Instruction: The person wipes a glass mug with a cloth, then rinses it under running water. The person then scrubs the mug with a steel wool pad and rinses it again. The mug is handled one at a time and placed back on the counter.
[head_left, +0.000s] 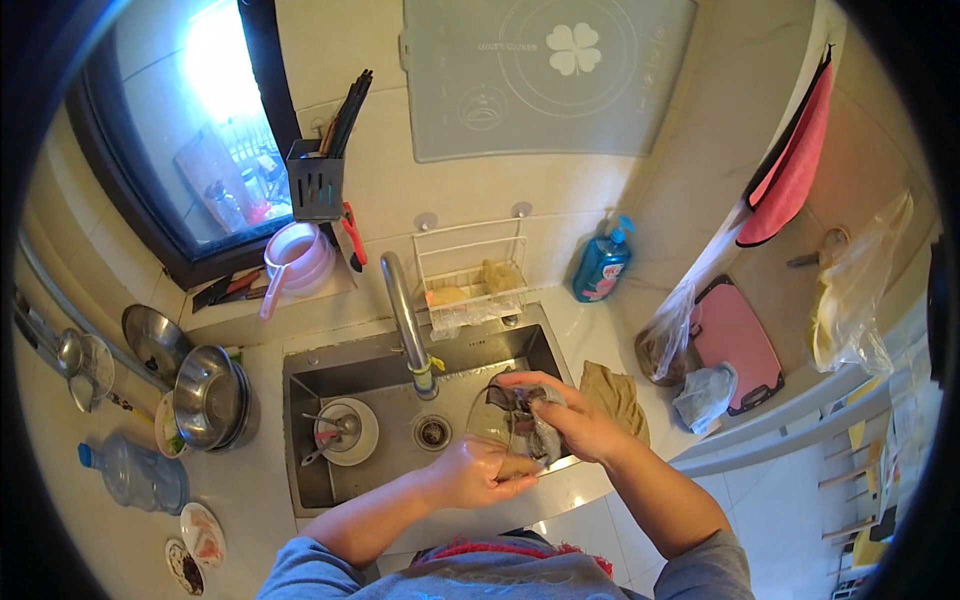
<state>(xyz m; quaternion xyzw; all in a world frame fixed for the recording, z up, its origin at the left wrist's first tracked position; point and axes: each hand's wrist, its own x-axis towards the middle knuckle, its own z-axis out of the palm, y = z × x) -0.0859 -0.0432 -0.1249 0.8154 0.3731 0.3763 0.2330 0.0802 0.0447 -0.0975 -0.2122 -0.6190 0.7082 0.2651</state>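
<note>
Over the right part of the steel sink (296, 480), both of my hands are on a clear, rounded vessel (486, 416), likely a glass bowl. My left hand (476, 472) grips its near side, the fingers partly seen through it. A crumpled grey and dark cloth (536, 431) is bunched in my right hand (566, 420) and pressed against the vessel. The vessel's far side is partly covered by the cloth and fingers. To the left of my hands, a white bowl (367, 442) with a metal ladle and other utensils stands in the sink.
The faucet (405, 315) arches over the sink. Behind stand a wire rack (469, 277) and a blue soap bottle (602, 262). A brown cloth (615, 397) lies right of the sink. Stacked steel bowls (206, 397) and a water jug (135, 472) stand left.
</note>
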